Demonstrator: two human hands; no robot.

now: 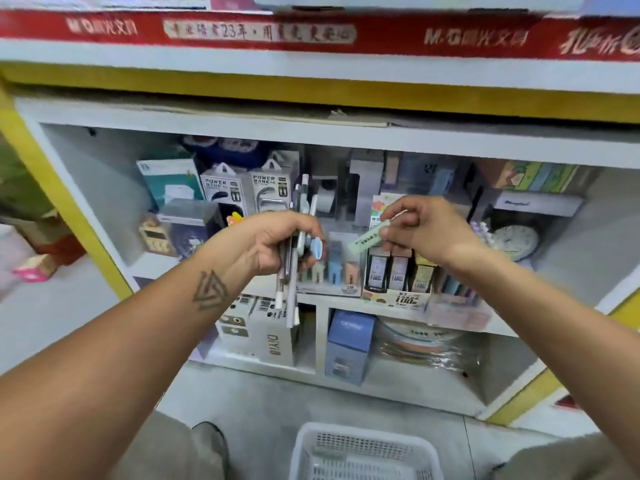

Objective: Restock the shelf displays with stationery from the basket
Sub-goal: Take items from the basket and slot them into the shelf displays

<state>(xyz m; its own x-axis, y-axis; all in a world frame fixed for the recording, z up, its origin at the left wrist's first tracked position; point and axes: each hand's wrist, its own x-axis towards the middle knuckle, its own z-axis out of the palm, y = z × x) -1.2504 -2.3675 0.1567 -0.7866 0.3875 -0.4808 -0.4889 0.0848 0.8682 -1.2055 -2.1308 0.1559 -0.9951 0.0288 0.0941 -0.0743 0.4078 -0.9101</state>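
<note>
My left hand [277,242] grips a bundle of pens [291,292], which stick out upright above and below the fist, in front of the middle shelf. My right hand [422,230] pinches a small pale green lead case [367,239] by one end, tilted, just right of the bundle. Behind the case stands a display of lead boxes [398,271] on the shelf. The white plastic basket [360,452] sits on the floor at the bottom centre; its contents are hard to make out.
The white shelf [311,133] holds power bank packs [249,192], boxes, a pastel eraser tray [332,268] and a clock [516,240]. Lower cubbies hold white cartons [263,330] and a blue box [349,344]. A yellow frame [52,188] borders the unit.
</note>
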